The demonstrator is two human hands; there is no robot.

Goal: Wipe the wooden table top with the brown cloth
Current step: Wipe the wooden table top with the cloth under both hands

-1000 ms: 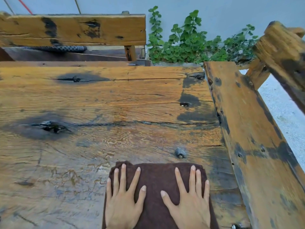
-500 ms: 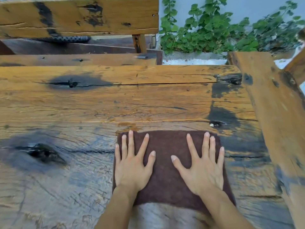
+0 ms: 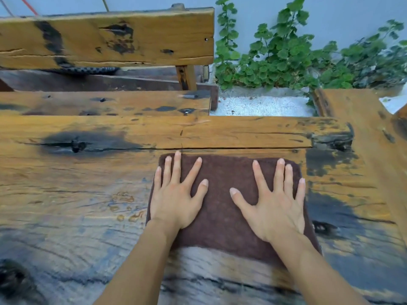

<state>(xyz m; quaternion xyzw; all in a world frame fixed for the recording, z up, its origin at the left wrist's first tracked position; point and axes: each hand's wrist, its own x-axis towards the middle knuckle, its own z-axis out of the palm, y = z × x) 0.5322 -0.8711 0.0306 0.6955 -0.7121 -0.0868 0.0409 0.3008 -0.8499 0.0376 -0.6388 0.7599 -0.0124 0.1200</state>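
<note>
Both hands lie flat on the brown cloth [image 3: 220, 212], fingers straight and spread. The L hand [image 3: 176, 194] is on its left half and the R hand [image 3: 275, 205] on its right half, w/ nothing curled or pinched. Palms down and fingers fanned looks like the way to press a wide patch of fabric evenly onto the boards, so the whole pad rubs, not just a strip under the fingertips.

The cloth is folded into a thick rectangle (edges look neat, no loose corner showing), big enough for two palms side by side. It sits on the wooden table top [image 3: 77, 194], right of centre, its far edge just short of the long crack [image 3: 242, 148] running across the planks. The L middle fingertip reaches past that edge, about to the line.

Arms are stretched well fwd, so prob. this is near the far end of a push stroke. Wood nearer the camera has a greyish sheen — possibly damp, can't be sure, that part is blurred.

Beyond the table: a bench backrest [image 3: 105, 38], a strip of white gravel [image 3: 259, 105] and green plants [image 3: 286, 58]. Judging by where the cloth lies, a lot of the top out to the left is yet to be covered — task approx. midway at best
</note>
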